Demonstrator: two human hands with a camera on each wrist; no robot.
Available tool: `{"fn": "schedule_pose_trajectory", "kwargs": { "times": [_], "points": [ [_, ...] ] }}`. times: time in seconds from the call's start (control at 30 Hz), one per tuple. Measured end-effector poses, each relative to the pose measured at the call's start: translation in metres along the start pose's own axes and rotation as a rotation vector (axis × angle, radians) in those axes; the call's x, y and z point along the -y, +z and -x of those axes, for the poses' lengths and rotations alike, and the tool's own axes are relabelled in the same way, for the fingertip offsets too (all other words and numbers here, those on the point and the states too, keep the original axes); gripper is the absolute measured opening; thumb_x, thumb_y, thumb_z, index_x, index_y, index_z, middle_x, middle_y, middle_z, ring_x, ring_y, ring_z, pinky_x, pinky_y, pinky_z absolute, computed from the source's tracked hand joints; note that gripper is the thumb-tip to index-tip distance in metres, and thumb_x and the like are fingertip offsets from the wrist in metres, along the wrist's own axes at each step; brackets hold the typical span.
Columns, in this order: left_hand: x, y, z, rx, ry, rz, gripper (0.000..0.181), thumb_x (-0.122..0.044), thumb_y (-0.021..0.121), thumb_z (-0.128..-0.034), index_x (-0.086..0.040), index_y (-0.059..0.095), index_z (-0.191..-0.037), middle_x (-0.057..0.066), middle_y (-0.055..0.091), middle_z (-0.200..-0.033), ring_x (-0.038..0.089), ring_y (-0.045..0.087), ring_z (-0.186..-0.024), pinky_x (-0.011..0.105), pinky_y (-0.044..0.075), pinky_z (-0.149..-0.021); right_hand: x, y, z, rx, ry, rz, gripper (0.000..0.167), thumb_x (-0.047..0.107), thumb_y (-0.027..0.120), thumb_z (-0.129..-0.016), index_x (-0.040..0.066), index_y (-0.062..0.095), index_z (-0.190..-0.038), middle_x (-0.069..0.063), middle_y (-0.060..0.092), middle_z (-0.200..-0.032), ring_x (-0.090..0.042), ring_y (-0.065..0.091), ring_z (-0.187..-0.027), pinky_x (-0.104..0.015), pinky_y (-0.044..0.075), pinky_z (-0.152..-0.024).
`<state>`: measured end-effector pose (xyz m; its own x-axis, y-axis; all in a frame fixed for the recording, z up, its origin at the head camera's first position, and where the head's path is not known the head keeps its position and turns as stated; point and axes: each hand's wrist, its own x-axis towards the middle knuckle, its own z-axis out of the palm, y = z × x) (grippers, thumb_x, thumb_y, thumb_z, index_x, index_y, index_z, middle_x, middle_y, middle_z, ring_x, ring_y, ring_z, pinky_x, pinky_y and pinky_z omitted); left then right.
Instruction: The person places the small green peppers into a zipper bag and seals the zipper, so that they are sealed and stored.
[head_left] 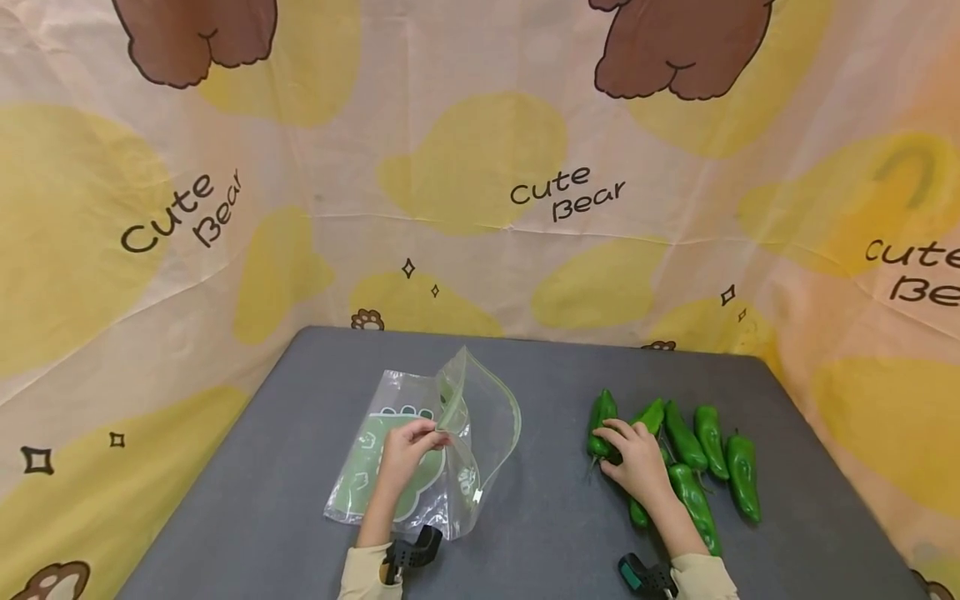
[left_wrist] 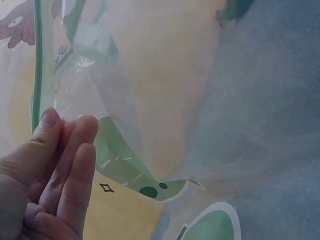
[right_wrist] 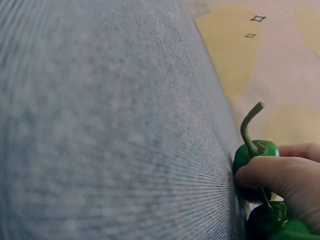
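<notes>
My left hand (head_left: 408,454) pinches the edge of a clear zip bag (head_left: 495,454) with a green printed panel. The bag lies on the left of the table, with its mouth standing up and spread towards the right. In the left wrist view, thumb and fingertips meet at the bag's green zip strip (left_wrist: 38,75). On the right, my right hand (head_left: 641,467) has thumb and fingers around a green pepper (head_left: 602,410), the leftmost of the group. Its curved stem shows in the right wrist view, where the thumb presses the pepper's (right_wrist: 241,157) side. The palm covers part of other peppers.
Several more green peppers (head_left: 684,437) lie close together right of and beneath my right hand. The grey table (head_left: 547,500) runs back to a bear-printed cloth (head_left: 465,167), which hangs behind and on both sides. A black wrist device (head_left: 412,550) sits on each forearm.
</notes>
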<state>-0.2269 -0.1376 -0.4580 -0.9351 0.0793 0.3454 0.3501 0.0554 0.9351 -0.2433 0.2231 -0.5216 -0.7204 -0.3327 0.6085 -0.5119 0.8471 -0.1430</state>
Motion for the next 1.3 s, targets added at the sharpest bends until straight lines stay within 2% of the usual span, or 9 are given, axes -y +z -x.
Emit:
{"fn": "schedule_pose_trajectory", "kwargs": {
  "times": [0.33,0.53,0.67,0.8,0.9,1.0,1.13,1.3],
  "points": [
    [-0.002,0.000,0.000,-0.006,0.001,0.000,0.004,0.014,0.057,-0.0801,0.014,0.061,-0.079,0.023,0.063,-0.073,0.015,0.064,-0.065,0.028,0.054,-0.062,0.002,-0.002,0.000,-0.098,0.032,-0.095,0.044,0.013,0.082,-0.057,0.009,0.067,-0.098,-0.013,0.061,-0.101,-0.028,0.051,-0.080,-0.042,0.042,-0.058],
    [-0.001,-0.001,0.000,0.001,0.015,0.023,0.004,0.014,0.056,-0.0804,0.015,0.060,-0.081,0.025,0.062,-0.074,0.014,0.064,-0.066,0.029,0.055,-0.063,0.001,-0.002,-0.004,-0.199,0.028,-0.131,0.041,0.014,0.079,-0.057,0.005,0.067,-0.095,-0.012,0.064,-0.086,-0.028,0.053,-0.075,-0.042,0.040,-0.058],
    [-0.001,-0.001,0.000,0.010,0.042,0.013,0.004,0.015,0.056,-0.0800,0.017,0.059,-0.081,0.026,0.062,-0.074,0.016,0.064,-0.066,0.029,0.055,-0.062,0.002,-0.003,-0.006,-0.254,0.013,-0.163,0.040,0.011,0.076,-0.057,0.002,0.066,-0.095,-0.012,0.064,-0.083,-0.026,0.052,-0.068,-0.044,0.042,-0.059],
    [-0.003,-0.002,0.000,0.017,0.059,-0.012,0.005,0.014,0.057,-0.0800,0.019,0.058,-0.081,0.026,0.062,-0.074,0.017,0.064,-0.065,0.028,0.055,-0.061,0.006,-0.002,-0.006,-0.324,0.004,-0.207,0.037,0.008,0.077,-0.058,-0.002,0.067,-0.093,-0.009,0.062,-0.075,-0.017,0.045,-0.057,-0.032,0.041,-0.050],
    [-0.003,-0.002,0.001,0.010,0.063,-0.024,0.006,0.013,0.058,-0.0800,0.018,0.059,-0.081,0.025,0.062,-0.073,0.019,0.064,-0.065,0.029,0.055,-0.060,0.007,-0.003,-0.006,-0.361,0.031,-0.238,0.033,0.018,0.074,-0.067,-0.003,0.067,-0.092,-0.006,0.057,-0.068,-0.013,0.039,-0.052,-0.026,0.034,-0.043],
    [-0.002,-0.001,0.001,0.006,0.063,-0.034,0.005,0.013,0.058,-0.0796,0.018,0.059,-0.081,0.025,0.062,-0.073,0.022,0.064,-0.065,0.030,0.055,-0.060,0.009,-0.004,-0.008,-0.393,0.051,-0.265,0.034,0.027,0.068,-0.075,-0.002,0.066,-0.090,-0.006,0.053,-0.064,-0.015,0.039,-0.050,-0.025,0.033,-0.042],
    [-0.003,-0.002,0.002,0.003,0.057,-0.030,0.004,0.015,0.056,-0.0793,0.018,0.059,-0.081,0.026,0.062,-0.073,0.024,0.064,-0.065,0.031,0.055,-0.060,0.013,-0.007,-0.012,-0.420,0.064,-0.296,0.030,0.026,0.068,-0.074,-0.002,0.066,-0.087,-0.006,0.054,-0.064,-0.017,0.040,-0.049,-0.025,0.033,-0.042],
    [-0.006,-0.002,0.003,0.014,0.073,-0.046,0.004,0.015,0.056,-0.0795,0.016,0.060,-0.080,0.025,0.062,-0.072,0.027,0.064,-0.065,0.042,0.053,-0.060,0.020,-0.011,-0.016,-0.410,0.076,-0.335,0.034,0.032,0.067,-0.076,-0.001,0.066,-0.084,-0.007,0.054,-0.065,-0.020,0.041,-0.049,-0.027,0.033,-0.041]
  ]
}}
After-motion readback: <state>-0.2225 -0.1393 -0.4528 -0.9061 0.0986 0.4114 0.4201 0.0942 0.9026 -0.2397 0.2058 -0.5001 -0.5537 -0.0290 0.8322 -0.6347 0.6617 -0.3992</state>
